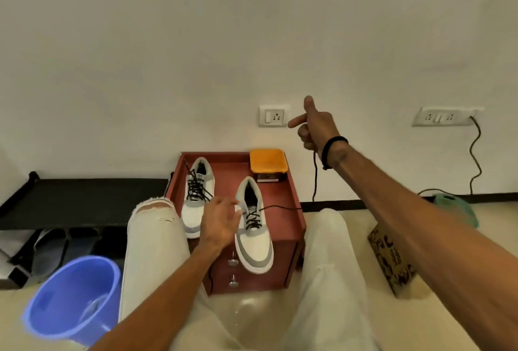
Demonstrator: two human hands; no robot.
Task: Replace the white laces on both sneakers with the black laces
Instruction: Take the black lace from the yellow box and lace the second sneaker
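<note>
Fingers (304, 137) of the right hand (315, 126) are curled round the black lace (315, 177) high at two o'clock, with the forefinger and thumb sticking out; the lace hangs down from the fist, then runs back across the red rim to the near sneaker (253, 227). The left hand (220, 219) lies at the middle, between the two shoes, fingers loosely spread beside that sneaker's upper eyelets; whether they pinch anything I cannot tell.

The near sneaker sits toe toward the person, overhanging the front edge of the small red cabinet's tabletop (232, 179). Its black lacing reaches only partway up. The far sneaker (197, 196), at eleven o'clock, looks fully laced in black.

My worry: a hard pull from the raised hand could drag the light shoe sideways or tip it off the edge, since it is not clearly held down. Pulling too far might also leave uneven ends or strip the other end out of its eyelet.

The lace is thin, limp cord. The sneakers have smooth white and grey panels with thick rubbery soles. An orange-lidded box (267, 161), square and glossy, stands at the back corner.
</note>
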